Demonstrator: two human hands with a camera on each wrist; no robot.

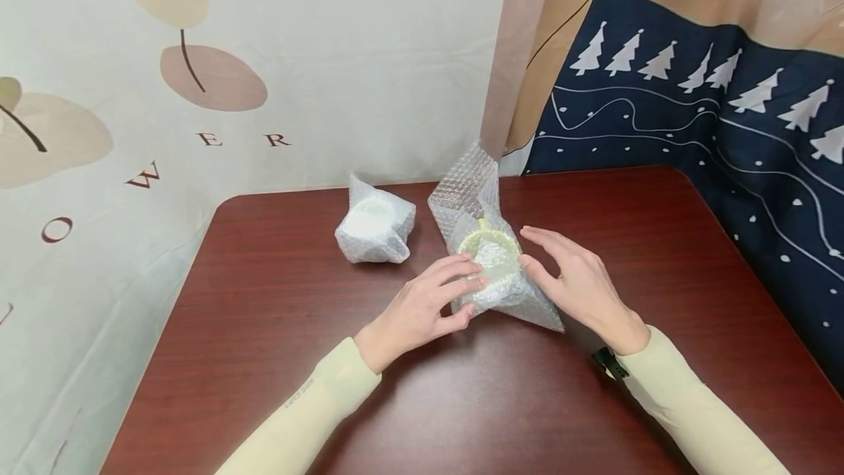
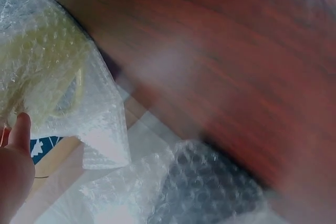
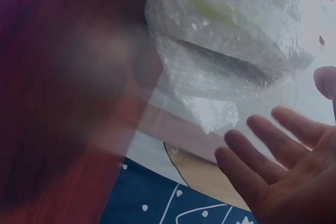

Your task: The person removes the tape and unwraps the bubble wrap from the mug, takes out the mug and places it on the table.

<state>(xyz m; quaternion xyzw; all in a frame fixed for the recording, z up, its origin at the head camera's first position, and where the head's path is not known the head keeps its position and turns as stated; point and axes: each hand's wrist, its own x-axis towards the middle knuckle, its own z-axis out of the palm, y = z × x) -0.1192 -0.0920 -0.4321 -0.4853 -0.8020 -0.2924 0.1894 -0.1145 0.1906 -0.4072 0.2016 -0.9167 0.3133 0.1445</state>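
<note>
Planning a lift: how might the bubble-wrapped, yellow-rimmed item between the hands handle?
The wrapped item is probably stiff inside, since a round yellow rim shows through. The loose bubble-wrap end likely flops, as it spreads thinly past the rim. Glossy highlights suggest a slightly slippery surface.

Mug [image 1: 497, 249] in bubble wrap [image 1: 463, 185], bundle [image 1: 374, 229] left, on table [image 1: 277, 284].

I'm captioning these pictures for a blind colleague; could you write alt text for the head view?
A person's left hand touches a bubble-wrapped yellowish cup on a reddish-brown table, with the right hand close on its other side. Another bubble-wrapped bundle lies to the left, and printed cloths form the backdrop.
</note>
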